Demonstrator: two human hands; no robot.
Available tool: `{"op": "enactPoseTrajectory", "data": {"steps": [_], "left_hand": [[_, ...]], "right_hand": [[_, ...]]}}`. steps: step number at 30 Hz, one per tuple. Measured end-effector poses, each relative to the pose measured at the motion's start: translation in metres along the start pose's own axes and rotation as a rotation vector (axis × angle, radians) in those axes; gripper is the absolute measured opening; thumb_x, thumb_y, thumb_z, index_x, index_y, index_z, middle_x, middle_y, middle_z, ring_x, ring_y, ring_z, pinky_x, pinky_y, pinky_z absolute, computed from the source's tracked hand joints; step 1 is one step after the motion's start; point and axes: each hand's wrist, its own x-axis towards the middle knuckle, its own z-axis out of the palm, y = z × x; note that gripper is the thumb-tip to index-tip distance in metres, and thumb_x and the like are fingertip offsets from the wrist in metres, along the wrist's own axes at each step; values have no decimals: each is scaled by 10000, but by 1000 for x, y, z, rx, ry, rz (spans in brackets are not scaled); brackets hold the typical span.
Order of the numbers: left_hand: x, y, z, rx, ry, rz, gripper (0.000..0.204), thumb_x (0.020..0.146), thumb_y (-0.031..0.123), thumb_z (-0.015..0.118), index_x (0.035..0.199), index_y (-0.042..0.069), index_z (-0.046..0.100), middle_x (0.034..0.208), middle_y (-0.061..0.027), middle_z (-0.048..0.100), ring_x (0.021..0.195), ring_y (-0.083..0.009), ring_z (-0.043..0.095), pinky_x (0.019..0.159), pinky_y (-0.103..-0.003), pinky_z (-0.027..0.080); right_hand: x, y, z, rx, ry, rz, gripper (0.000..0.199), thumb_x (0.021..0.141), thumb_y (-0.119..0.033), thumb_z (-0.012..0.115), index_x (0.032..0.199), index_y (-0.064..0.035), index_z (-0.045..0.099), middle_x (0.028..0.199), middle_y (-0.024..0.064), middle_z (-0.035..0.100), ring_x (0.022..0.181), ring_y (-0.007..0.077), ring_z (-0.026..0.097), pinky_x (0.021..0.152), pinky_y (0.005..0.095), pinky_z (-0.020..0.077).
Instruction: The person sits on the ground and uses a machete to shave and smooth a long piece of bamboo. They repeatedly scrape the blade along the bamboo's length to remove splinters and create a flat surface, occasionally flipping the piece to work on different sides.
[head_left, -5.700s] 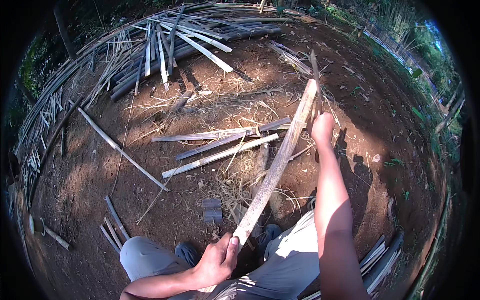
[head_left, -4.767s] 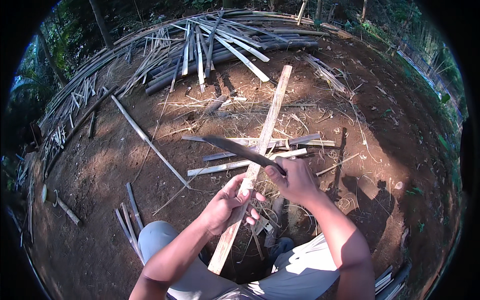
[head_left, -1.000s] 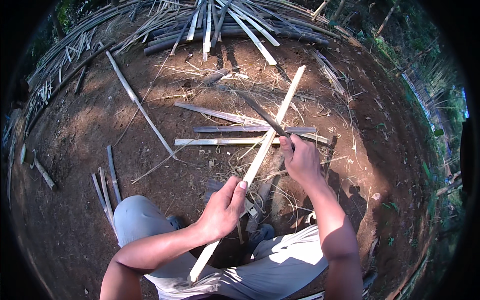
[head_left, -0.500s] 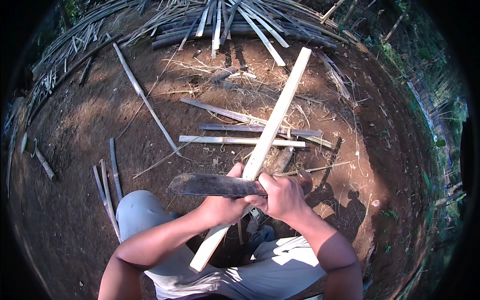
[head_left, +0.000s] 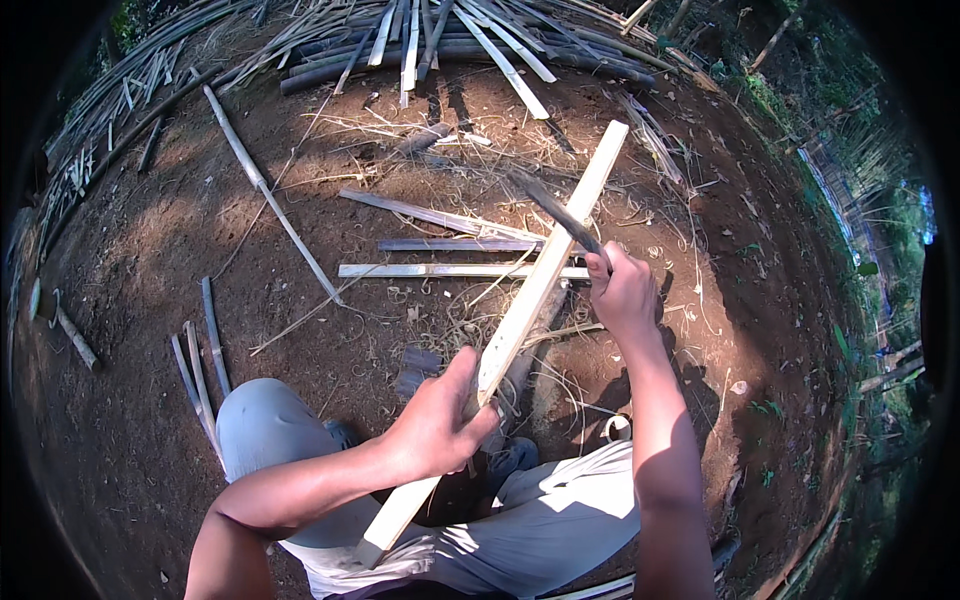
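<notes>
I hold a long pale bamboo slat [head_left: 545, 275] that runs from my lap up and away to the right. My left hand [head_left: 440, 425] grips its lower part. A dark-bladed chopping knife [head_left: 555, 210] is in my right hand [head_left: 622, 290], its blade lying across the slat's upper half and pointing up-left. My right hand sits just right of the slat. My grey-trousered knees [head_left: 262, 430] are below, on bare earth.
Three split bamboo strips [head_left: 450, 270] lie side by side on the dirt under the slat. A thin pole [head_left: 268, 195] lies to the left. A big pile of bamboo lengths [head_left: 440, 40] is at the top. Short strips [head_left: 200, 350] lie by my left knee.
Half a second ago both hands were close together low on the slat with the knife lying flat leftward. Now my right hand has moved the knife up and right along the slat.
</notes>
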Motion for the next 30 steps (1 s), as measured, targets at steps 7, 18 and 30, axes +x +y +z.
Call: {"op": "enactPoseTrajectory", "data": {"steps": [7,18,30], "left_hand": [[-14,6,0,153,-73,7,320,893,80,610,1033,13,331,624,-177,546,572,-278,639,512,-386,451],[-19,4,-4,-19,-79,-71,287,913,72,599,1057,16,357,651,-111,556,498,-163,588,447,-332,450],[-44,6,6,-80,-174,-116,223,951,84,568,1102,25,415,685,-10,494,438,-80,487,395,-254,402]], "right_hand": [[7,55,-14,-96,88,193,587,960,-595,466,757,-51,546,622,228,594,671,467,620,572,537,459],[-12,15,-4,-31,88,-73,645,933,-658,460,785,-38,561,598,178,613,578,399,644,551,494,500],[-4,65,-13,-218,39,437,617,982,-595,407,789,-40,596,662,214,646,691,429,667,619,515,515]]}}
